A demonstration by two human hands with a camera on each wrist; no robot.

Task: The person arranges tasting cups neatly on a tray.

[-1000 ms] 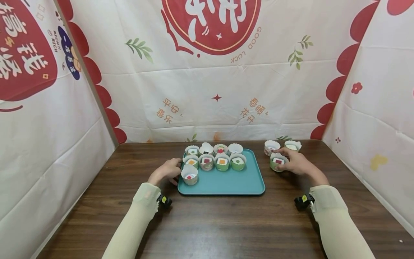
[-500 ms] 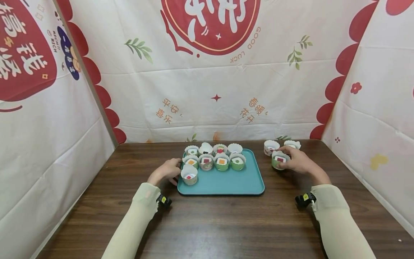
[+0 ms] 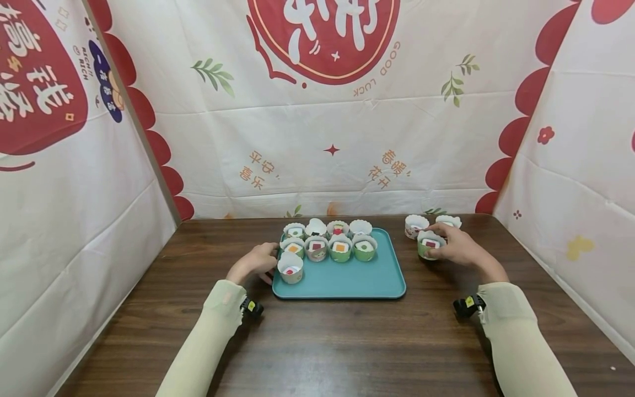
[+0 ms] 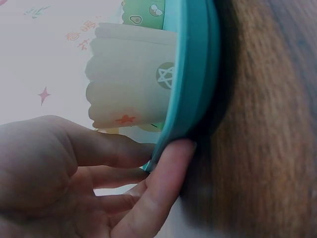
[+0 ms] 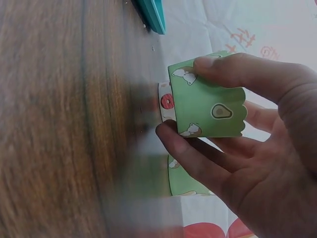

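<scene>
On the left of the table my left hand (image 3: 257, 260) pinches the left rim of a teal tray (image 3: 352, 281), its thumb and fingers meeting at the edge in the left wrist view. Two rows of paper cupcake cups fill the tray's back, and one pale cup (image 3: 291, 274) stands at its front left, beside my fingers. To the right of the tray, my right hand (image 3: 460, 249) holds a green cupcake cup (image 5: 208, 111) by its sides, thumb opposite fingers. Inside that cup lies a white piece with a dark red square. The cup is upright, close over the table.
Behind the right hand stand a pale patterned cup (image 3: 415, 227) and another green cup (image 5: 187, 178). The dark wooden table (image 3: 317, 347) ends at a white printed cloth (image 3: 238, 143) at the back and sides.
The right hand has shifted the green cupcake cup slightly right and back, toward the two cups behind it. The left hand and the tray have stayed in place.
</scene>
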